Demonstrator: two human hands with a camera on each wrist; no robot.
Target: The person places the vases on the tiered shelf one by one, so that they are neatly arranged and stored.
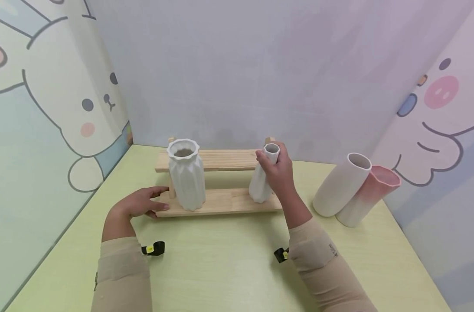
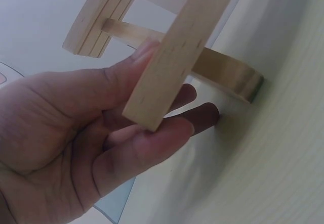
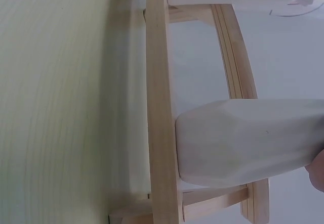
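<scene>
A two-tier wooden shelf (image 1: pixel 221 203) stands on the table. My left hand (image 1: pixel 143 202) grips the left end of its lower board; in the left wrist view the thumb lies over the board end (image 2: pixel 167 77) and the fingers curl beneath. On that lower board, near the left end, stands a wide white ribbed vase (image 1: pixel 187 182) with a wavy rim. Toward the right end, my right hand (image 1: pixel 279 171) holds a slim white faceted vase (image 1: pixel 259 184) around its neck. The slim vase's base (image 3: pixel 202 148) meets the lower board in the right wrist view.
To the right of the shelf, a smooth white vase (image 1: pixel 340 186) and a pink-and-white vase (image 1: pixel 371 199) stand side by side on the pale table (image 1: pixel 221 268). A grey wall (image 1: pixel 237 78) rises behind. Cartoon-printed panels (image 1: pixel 76 108) flank both sides.
</scene>
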